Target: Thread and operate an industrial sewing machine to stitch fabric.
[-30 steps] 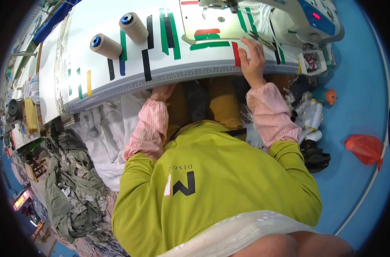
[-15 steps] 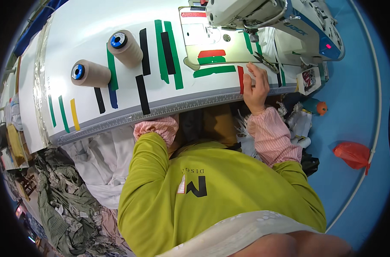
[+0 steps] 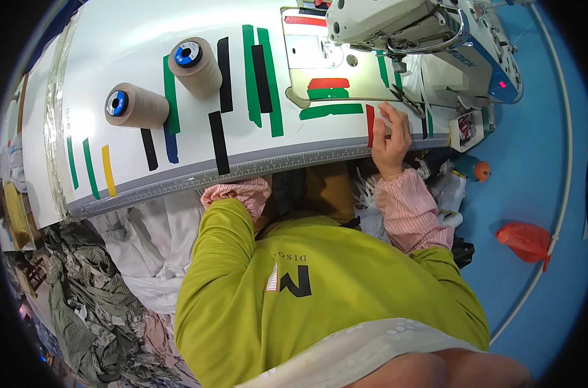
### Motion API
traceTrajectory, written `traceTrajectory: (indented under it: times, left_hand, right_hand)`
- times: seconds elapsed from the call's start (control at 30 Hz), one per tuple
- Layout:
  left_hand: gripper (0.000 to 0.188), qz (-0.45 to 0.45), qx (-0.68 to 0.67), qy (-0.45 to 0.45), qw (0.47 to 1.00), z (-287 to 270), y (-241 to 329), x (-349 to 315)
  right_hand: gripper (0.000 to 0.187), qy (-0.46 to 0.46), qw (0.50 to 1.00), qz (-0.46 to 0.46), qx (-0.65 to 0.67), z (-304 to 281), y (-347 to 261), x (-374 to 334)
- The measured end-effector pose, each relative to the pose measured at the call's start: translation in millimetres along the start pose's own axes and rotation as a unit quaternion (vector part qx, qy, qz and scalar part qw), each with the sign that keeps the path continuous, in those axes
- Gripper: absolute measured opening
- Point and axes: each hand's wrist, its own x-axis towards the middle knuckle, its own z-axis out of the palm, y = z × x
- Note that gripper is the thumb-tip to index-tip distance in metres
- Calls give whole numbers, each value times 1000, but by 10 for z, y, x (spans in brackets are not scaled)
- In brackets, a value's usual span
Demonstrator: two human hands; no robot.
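My right hand (image 3: 392,143) rests at the front edge of the white sewing table (image 3: 197,139), fingers loosely bent and apart, with nothing seen in them. Just left of it is a strip of red tape (image 3: 370,126). Beyond the fingertips lies a pair of dark scissors (image 3: 407,102), below the head of the sewing machine (image 3: 430,26). My left forearm, in a pink striped oversleeve (image 3: 249,194), reaches under the table edge, which hides that hand.
Two beige thread cones (image 3: 200,74) stand on the tabletop at left, among coloured tape strips. A clear ruler (image 3: 242,174) runs along the front edge. White cloth (image 3: 152,246) and striped green fabric (image 3: 90,297) hang at lower left. A small box (image 3: 467,131) sits at the table's right end.
The whole view has shifted slightly, moving the machine a little to the right in the picture. My right hand keeps nearly the same pose by the red tape; my left hand stays hidden.
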Motion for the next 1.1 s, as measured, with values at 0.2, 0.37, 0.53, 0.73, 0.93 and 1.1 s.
traceTrajectory:
  times: [0.2,0.37,0.53,0.73,0.93,1.1]
  left_hand:
    - [34,-21,37,-15,999,-166,14,-35]
    - [34,-37,70,-26,997,28,201,85]
    - [33,-42,103,-33,993,-10,254,26]
    - [33,-27,151,-43,987,-21,318,-108]
    - [33,-36,217,10,975,224,826,1006]
    - [21,230,195,-43,952,464,965,-10]
  right_hand:
    - [24,1,1000,4,-2,-11,9,-13]
    - [24,2,1000,2,1,3,-2,-20]
    - [23,6,1000,-16,0,-5,-50,30]
    - [24,18,1000,1,3,-25,13,-4]
    - [22,33,999,-17,20,9,-56,15]
    - [22,62,998,-14,27,-37,-18,-13]
